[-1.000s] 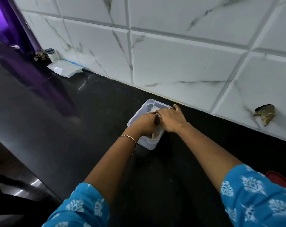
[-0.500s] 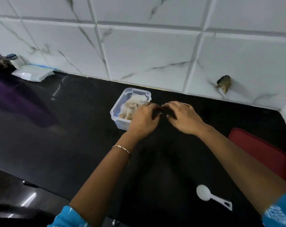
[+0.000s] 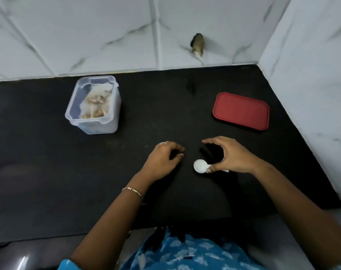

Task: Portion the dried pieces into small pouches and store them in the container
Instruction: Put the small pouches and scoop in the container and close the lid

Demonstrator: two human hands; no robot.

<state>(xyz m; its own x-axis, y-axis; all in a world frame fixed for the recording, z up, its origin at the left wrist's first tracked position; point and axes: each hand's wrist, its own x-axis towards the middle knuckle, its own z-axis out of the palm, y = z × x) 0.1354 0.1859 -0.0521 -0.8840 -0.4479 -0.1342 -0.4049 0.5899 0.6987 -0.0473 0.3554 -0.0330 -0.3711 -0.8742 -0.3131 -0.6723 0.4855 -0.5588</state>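
Two hands are seen low over the dark surface (image 3: 48, 172): the right hand (image 3: 232, 156) is pinched on the white scoop (image 3: 200, 166), the left hand (image 3: 162, 161) loosely curled, holding nothing. The container (image 3: 107, 125) with filled pouches (image 3: 95, 103) lies up-left, nearer the left hand.

Two bare forearms enter from the bottom of the frame. A thin metal bracelet (image 3: 132, 191) circles the left wrist, and a ring (image 3: 163, 143) sits on the left hand (image 3: 161, 160). Blue clothing with a pale printed pattern (image 3: 187, 252) fills the lower centre.
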